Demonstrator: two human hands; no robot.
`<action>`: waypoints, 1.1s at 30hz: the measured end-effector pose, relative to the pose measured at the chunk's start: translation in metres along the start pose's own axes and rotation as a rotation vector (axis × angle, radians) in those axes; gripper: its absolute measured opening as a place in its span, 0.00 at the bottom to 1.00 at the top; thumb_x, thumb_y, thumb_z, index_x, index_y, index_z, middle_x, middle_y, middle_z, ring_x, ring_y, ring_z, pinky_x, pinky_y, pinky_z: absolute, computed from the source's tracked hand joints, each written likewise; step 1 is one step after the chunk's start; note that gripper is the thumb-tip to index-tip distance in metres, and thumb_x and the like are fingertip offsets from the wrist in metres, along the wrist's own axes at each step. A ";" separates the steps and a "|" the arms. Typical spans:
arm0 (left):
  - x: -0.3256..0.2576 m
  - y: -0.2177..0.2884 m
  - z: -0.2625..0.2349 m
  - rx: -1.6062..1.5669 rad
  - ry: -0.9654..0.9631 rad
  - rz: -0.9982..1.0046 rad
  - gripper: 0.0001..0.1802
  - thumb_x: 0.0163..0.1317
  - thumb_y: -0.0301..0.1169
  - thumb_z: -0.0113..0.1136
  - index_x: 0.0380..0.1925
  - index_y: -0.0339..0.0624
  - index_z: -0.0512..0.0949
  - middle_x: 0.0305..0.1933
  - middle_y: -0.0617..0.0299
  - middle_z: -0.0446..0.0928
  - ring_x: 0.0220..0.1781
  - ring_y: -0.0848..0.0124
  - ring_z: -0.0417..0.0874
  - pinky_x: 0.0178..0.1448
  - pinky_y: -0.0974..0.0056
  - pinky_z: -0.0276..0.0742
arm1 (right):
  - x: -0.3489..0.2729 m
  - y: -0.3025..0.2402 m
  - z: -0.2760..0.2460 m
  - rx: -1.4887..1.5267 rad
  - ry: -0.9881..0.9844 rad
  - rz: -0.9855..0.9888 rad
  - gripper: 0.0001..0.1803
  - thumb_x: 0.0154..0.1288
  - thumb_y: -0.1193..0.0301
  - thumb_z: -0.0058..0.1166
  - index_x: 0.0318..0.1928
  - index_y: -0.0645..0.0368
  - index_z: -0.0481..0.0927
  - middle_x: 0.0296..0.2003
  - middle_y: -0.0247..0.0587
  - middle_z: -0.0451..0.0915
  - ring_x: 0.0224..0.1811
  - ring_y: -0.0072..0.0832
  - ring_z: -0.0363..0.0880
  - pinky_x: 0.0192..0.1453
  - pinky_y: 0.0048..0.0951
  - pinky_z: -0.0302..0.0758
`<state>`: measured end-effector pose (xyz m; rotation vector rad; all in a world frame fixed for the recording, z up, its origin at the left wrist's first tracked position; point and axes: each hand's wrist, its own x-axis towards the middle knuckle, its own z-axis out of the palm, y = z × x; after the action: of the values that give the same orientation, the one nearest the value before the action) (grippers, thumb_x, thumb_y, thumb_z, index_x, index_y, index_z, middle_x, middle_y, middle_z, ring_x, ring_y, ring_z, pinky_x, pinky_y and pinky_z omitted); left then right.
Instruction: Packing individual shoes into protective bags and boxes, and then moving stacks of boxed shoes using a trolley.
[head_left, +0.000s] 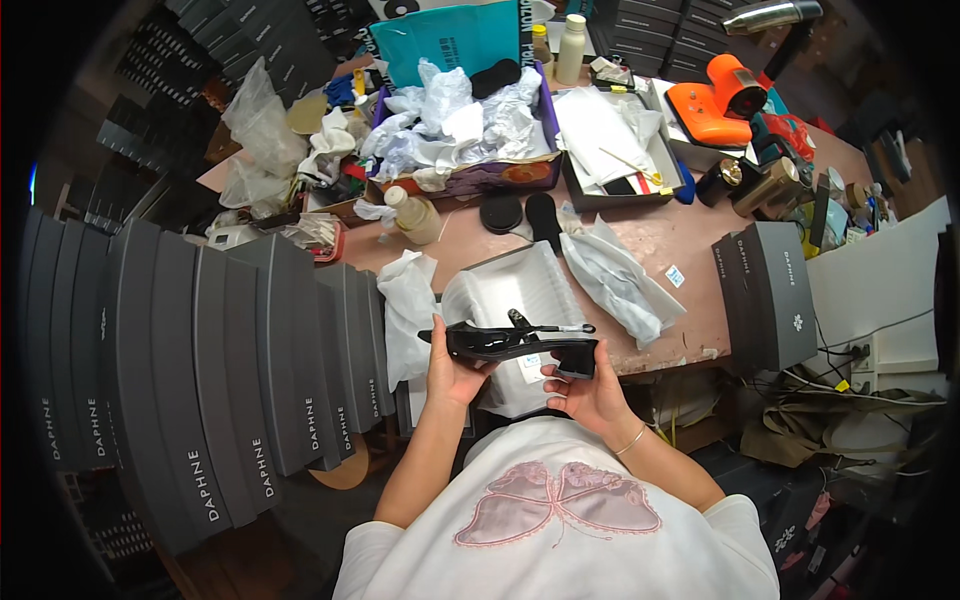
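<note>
A glossy black heeled shoe [497, 343] with a strap lies level across both my hands. Its toe points left, and the block heel is on the right. My left hand [455, 372] grips the toe end, thumb along the side. At the heel, my right hand [588, 398] holds with its thumb and fingers, some of them curled underneath. Below the shoe, an open shoebox lined with white paper [515, 280] sits at the table's near edge. A white paper-wrapped bundle [620, 285] lies right of it, and crumpled white paper [408, 300] lies left.
Tall stacks of dark grey shoeboxes [225, 370] crowd the left side; more boxes [780, 290] stand right. Behind are a plastic bottle [413, 215], a purple carton [540, 172] full of crumpled paper, a tray of papers [655, 165] and an orange tool [710, 110].
</note>
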<state>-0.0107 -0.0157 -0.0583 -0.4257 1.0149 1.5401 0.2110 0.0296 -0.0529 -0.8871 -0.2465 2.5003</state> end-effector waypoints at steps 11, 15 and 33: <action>-0.042 -0.084 0.041 0.641 -0.476 0.302 0.30 0.63 0.50 0.58 0.52 0.35 0.66 0.49 0.58 0.72 0.50 0.72 0.72 0.56 0.66 0.68 | 0.001 0.017 0.014 -0.213 -0.139 -0.400 0.32 0.69 0.45 0.41 0.60 0.58 0.65 0.56 0.37 0.70 0.59 0.27 0.68 0.64 0.37 0.65; -0.038 -0.088 0.047 0.754 -0.404 0.596 0.23 0.66 0.45 0.55 0.45 0.33 0.70 0.42 0.58 0.76 0.43 0.71 0.74 0.50 0.69 0.70 | 0.004 0.020 0.016 -0.146 -0.144 -0.438 0.31 0.70 0.47 0.41 0.61 0.57 0.64 0.57 0.37 0.69 0.60 0.27 0.67 0.65 0.33 0.62; 0.029 -0.059 -0.038 0.902 -0.240 0.267 0.20 0.67 0.41 0.53 0.52 0.38 0.75 0.50 0.60 0.77 0.53 0.74 0.75 0.56 0.67 0.70 | 0.065 -0.114 -0.106 -2.048 0.472 -0.886 0.41 0.51 0.64 0.66 0.62 0.67 0.61 0.57 0.63 0.67 0.58 0.56 0.68 0.61 0.45 0.67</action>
<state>0.0273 -0.0313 -0.1225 0.5275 1.4760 1.1574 0.2763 0.1619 -0.1350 -1.3260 -2.4144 0.4614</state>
